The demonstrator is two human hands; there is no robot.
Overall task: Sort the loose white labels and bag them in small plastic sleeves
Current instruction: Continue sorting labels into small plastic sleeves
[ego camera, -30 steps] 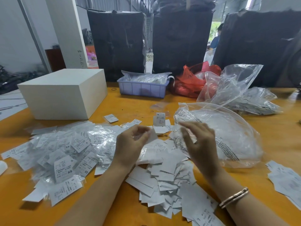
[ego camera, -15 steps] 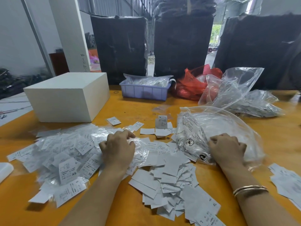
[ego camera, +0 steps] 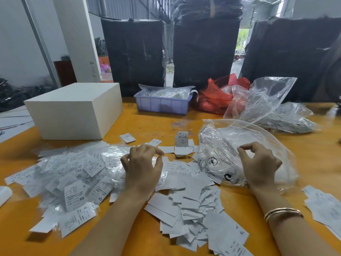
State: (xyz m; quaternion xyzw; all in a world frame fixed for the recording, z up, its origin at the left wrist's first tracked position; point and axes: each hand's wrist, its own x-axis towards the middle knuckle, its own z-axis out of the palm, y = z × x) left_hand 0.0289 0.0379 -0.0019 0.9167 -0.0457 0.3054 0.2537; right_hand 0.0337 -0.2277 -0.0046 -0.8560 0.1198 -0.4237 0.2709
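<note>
Loose white labels (ego camera: pixel 191 206) lie heaped at the table's front centre. To their left spreads a pile of labels in small clear sleeves (ego camera: pixel 73 174). My left hand (ego camera: pixel 142 167) hovers over the right edge of that pile with loosely curled fingers, and nothing shows in its grasp. My right hand (ego camera: pixel 258 163) is raised over a large clear bag (ego camera: pixel 221 156) with printed text. Its thumb and fingers are curled towards each other; whether they pinch clear plastic is not visible.
A white box (ego camera: pixel 77 109) stands at the back left. Behind centre is a purple bin (ego camera: pixel 162 106) of plastic, with red bags (ego camera: pixel 215 97) and more clear bags (ego camera: pixel 276 109) to its right. More labels (ego camera: pixel 324 206) lie at the right edge. Dark wrapped bales line the far side.
Both hands pressed down half a second ago, the left on the sleeved pile and the right as a fist on the big bag. Both have since lifted, fingers uncurling.
</note>
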